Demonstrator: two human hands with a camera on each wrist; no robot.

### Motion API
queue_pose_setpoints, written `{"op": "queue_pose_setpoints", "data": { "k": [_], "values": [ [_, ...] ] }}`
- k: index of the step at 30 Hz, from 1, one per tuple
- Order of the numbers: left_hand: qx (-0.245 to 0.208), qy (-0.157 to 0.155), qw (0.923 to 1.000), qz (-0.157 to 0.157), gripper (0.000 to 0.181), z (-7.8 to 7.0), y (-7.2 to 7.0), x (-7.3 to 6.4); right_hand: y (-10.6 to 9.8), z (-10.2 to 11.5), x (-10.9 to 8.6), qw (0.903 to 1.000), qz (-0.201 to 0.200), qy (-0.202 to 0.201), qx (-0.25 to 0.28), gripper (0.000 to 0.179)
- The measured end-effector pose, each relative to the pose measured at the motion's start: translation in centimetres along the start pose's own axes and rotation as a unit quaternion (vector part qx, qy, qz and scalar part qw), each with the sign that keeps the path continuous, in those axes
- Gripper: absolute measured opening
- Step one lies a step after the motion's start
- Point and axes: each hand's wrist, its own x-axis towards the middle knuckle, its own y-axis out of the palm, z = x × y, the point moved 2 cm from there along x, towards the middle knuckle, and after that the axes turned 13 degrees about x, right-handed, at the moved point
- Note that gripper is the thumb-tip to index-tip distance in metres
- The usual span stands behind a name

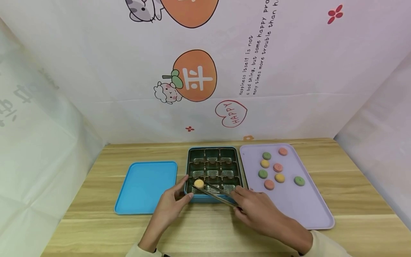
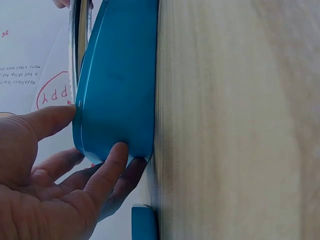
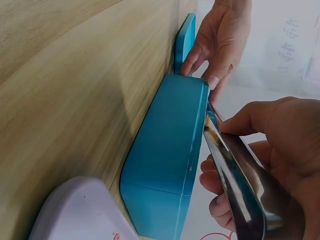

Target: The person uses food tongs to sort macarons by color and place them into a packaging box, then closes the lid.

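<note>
In my right hand (image 1: pixel 257 210) I hold metal tongs (image 1: pixel 216 195), gripped along their arms in the right wrist view. A yellow macaron (image 1: pixel 199 184) sits between the tong tips, at the front-left compartment of a clear divider (image 1: pixel 212 168) inside a blue box (image 3: pixel 160 135). Whether it touches the compartment floor, I cannot tell. My left hand (image 1: pixel 170 201) holds the box's front-left corner; in the left wrist view its thumb is at the rim and its fingers lie against the side. The other compartments hold nothing visible.
Right of the box lies a lilac tray (image 1: pixel 298 207) with several green, yellow and pink macarons (image 1: pixel 279 177). A blue lid-like tray (image 1: pixel 147 187) lies to the left on the wooden table (image 1: pixel 96 221). A printed white cloth (image 1: pixel 128 89) hangs behind.
</note>
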Motion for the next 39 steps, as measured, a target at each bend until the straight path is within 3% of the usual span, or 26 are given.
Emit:
{"op": "queue_pose_setpoints", "data": {
  "k": [10,39],
  "values": [
    [-0.007,0.000,1.0000,0.001,0.067,-0.02,0.02,0.02,-0.12,0.18,0.59,0.9998,0.018,0.008,0.001,0.033],
    [-0.006,0.002,1.0000,0.001,0.066,0.00,-0.03,0.04,-0.25,0.29,0.79,0.9995,0.019,0.026,-0.001,0.035]
  ]
}}
